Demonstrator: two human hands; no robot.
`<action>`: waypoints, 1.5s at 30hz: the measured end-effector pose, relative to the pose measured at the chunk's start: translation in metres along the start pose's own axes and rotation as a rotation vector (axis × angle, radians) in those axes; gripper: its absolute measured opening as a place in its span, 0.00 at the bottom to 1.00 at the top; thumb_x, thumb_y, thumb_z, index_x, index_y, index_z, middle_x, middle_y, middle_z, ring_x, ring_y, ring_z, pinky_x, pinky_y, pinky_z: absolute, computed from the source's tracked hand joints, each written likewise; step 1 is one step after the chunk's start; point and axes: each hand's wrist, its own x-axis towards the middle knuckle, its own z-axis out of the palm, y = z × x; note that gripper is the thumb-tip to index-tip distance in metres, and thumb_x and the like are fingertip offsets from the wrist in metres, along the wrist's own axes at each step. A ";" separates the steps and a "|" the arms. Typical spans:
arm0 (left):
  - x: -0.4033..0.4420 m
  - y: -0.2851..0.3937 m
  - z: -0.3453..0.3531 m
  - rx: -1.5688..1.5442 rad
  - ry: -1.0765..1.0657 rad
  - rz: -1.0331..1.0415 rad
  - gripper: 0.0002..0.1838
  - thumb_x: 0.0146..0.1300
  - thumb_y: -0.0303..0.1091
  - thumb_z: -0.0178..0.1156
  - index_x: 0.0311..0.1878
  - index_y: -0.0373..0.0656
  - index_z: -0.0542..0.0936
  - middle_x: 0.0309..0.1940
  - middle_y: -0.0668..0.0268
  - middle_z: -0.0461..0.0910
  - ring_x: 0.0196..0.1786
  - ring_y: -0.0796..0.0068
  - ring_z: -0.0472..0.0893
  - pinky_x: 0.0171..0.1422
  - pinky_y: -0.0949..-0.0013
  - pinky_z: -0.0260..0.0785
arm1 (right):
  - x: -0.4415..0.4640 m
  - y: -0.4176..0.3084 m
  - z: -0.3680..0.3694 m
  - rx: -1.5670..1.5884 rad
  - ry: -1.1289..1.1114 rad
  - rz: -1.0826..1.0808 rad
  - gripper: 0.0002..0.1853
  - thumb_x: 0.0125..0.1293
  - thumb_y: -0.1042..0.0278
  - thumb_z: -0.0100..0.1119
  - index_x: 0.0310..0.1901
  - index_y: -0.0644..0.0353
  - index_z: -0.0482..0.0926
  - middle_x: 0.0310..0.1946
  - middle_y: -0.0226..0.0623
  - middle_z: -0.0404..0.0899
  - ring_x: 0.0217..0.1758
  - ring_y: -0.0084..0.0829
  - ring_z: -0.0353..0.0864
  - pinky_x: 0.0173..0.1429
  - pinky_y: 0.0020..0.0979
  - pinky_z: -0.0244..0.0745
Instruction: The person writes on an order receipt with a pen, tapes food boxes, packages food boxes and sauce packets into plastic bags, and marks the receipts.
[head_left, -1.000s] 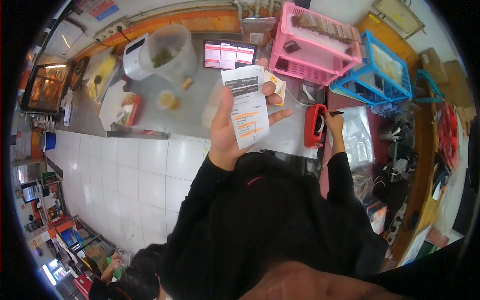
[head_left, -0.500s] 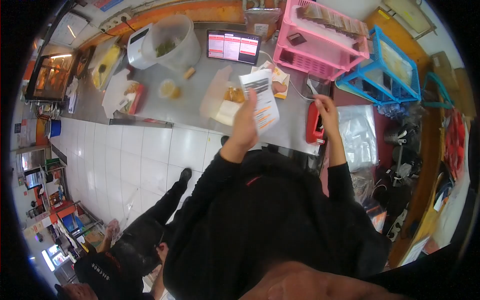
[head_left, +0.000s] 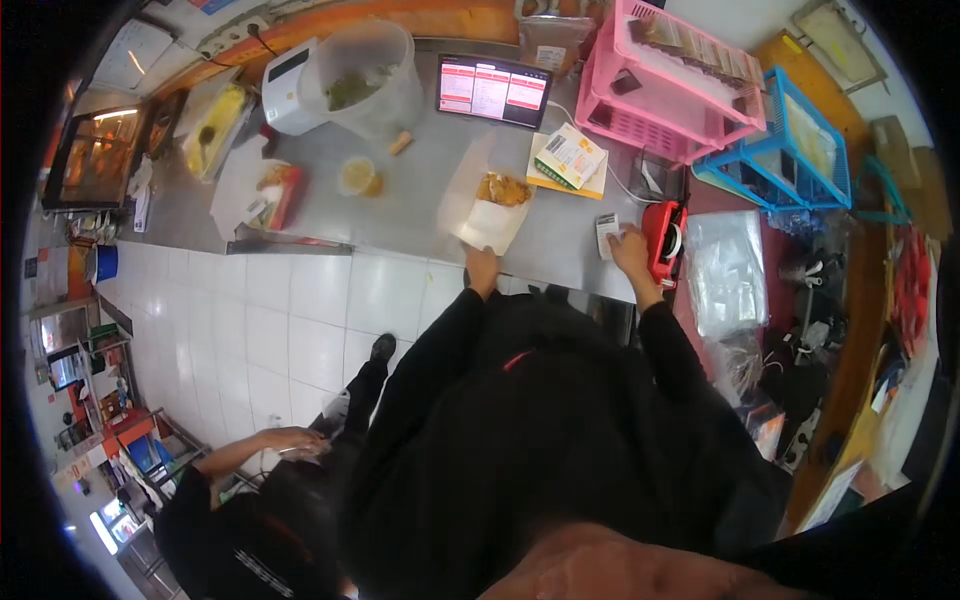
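Observation:
A white paper bag (head_left: 490, 222) with fried food (head_left: 504, 189) showing at its top lies on the steel counter. My left hand (head_left: 483, 268) is at the bag's near end, fingers closed on its edge. Further right, my right hand (head_left: 630, 250) pinches a small white printed slip (head_left: 606, 232), low over the counter. Just beside that hand stands a red tape dispenser (head_left: 662, 240) with a roll of tape in it. A printed white-and-orange pad (head_left: 571, 156) lies on a yellow-edged sheet behind.
A tablet (head_left: 493, 91) stands at the back, near a clear bucket (head_left: 368, 85) of greens. Pink baskets (head_left: 660, 85) and a blue rack (head_left: 785, 150) occupy the right. A cup (head_left: 360, 178) and a food box (head_left: 275, 195) sit leftward. A co-worker's arm (head_left: 250, 447) is at lower left.
The printed slip has left my left hand, which has lowered to the paper bag. My right hand has come off the tape dispenser and now holds a small slip. The co-worker has shifted.

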 end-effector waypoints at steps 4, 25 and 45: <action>0.055 -0.056 -0.049 0.015 0.050 0.127 0.32 0.61 0.28 0.52 0.69 0.32 0.58 0.38 0.48 0.78 0.42 0.53 0.78 0.50 0.57 0.69 | -0.008 -0.068 -0.025 -0.085 0.169 -0.122 0.25 0.57 0.63 0.63 0.56 0.59 0.72 0.47 0.44 0.73 0.51 0.40 0.74 0.52 0.41 0.70; 0.119 0.071 -0.163 0.617 -0.372 0.192 0.32 0.65 0.48 0.54 0.66 0.37 0.65 0.68 0.47 0.61 0.64 0.58 0.69 0.63 0.61 0.63 | -0.001 -0.269 0.053 0.032 -0.615 -0.001 0.36 0.57 0.52 0.63 0.66 0.50 0.64 0.63 0.43 0.69 0.66 0.43 0.67 0.66 0.34 0.63; 0.146 0.026 -0.143 -0.130 -0.571 -0.348 0.20 0.64 0.47 0.54 0.46 0.39 0.81 0.31 0.65 0.79 0.31 0.67 0.77 0.42 0.62 0.72 | 0.002 -0.233 0.079 0.878 -0.619 0.426 0.19 0.67 0.59 0.50 0.48 0.68 0.79 0.37 0.43 0.79 0.40 0.35 0.79 0.48 0.33 0.74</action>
